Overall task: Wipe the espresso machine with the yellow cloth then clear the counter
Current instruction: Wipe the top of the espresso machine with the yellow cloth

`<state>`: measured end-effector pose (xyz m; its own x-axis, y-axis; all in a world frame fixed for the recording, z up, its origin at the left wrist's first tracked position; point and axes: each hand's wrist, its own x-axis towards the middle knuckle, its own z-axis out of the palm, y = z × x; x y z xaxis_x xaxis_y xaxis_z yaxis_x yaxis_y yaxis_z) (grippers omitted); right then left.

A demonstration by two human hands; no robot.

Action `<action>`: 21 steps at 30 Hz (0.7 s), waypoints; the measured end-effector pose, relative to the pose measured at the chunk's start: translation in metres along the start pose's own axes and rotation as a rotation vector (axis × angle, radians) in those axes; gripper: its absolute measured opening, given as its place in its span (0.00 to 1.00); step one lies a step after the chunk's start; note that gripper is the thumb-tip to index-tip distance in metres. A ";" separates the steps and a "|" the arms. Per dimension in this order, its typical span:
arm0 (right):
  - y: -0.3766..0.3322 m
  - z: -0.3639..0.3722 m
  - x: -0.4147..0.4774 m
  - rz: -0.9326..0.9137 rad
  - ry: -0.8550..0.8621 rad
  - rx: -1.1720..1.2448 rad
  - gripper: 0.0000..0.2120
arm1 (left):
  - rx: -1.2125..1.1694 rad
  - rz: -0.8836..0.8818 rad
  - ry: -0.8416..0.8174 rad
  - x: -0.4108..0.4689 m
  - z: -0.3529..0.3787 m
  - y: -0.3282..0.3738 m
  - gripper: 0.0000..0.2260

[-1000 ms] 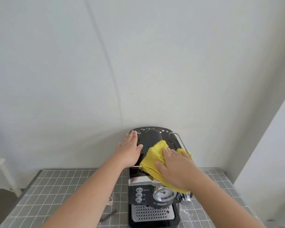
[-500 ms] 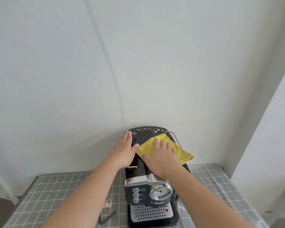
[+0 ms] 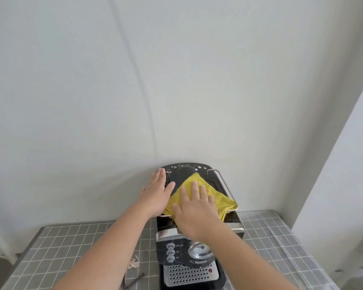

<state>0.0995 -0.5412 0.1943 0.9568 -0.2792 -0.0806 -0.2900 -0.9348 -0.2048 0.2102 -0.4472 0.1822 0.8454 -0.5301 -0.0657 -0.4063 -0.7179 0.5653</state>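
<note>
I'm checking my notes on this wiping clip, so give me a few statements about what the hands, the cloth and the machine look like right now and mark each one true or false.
1. The right hand presses the yellow cloth flat on top of the espresso machine. True.
2. The left hand grips a corner of the cloth. False: it lies open and flat on the machine's top, beside the cloth.
3. The cloth covers the pressure gauge. False: the gauge on the front panel is in view, below the cloth.
4. A small pale scrap lies on the tiled counter left of the machine. True.
5. The machine stands in the middle of the room. False: its back is close against the white wall.
</note>
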 end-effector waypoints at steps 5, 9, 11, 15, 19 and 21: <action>0.021 -0.013 0.034 0.200 -0.007 0.118 0.27 | -0.036 0.029 -0.005 -0.003 0.002 -0.002 0.25; 0.016 -0.017 0.063 0.416 -0.055 0.190 0.34 | -0.040 0.027 0.006 -0.005 0.003 -0.005 0.25; 0.015 -0.014 0.056 0.340 -0.041 0.157 0.35 | -0.057 0.023 0.012 -0.004 0.004 -0.006 0.25; 0.015 -0.004 0.002 -0.070 0.016 0.017 0.28 | -0.120 0.009 0.029 -0.001 0.006 -0.007 0.25; 0.023 0.000 -0.029 -0.301 0.028 -0.008 0.24 | -0.170 -0.002 0.017 -0.001 0.006 -0.007 0.25; 0.031 -0.004 -0.010 -0.256 -0.003 0.025 0.24 | -0.164 0.000 0.014 -0.002 0.006 -0.006 0.25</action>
<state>0.0809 -0.5685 0.1924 0.9991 -0.0337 -0.0259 -0.0390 -0.9693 -0.2429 0.2087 -0.4442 0.1743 0.8506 -0.5229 -0.0551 -0.3450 -0.6341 0.6921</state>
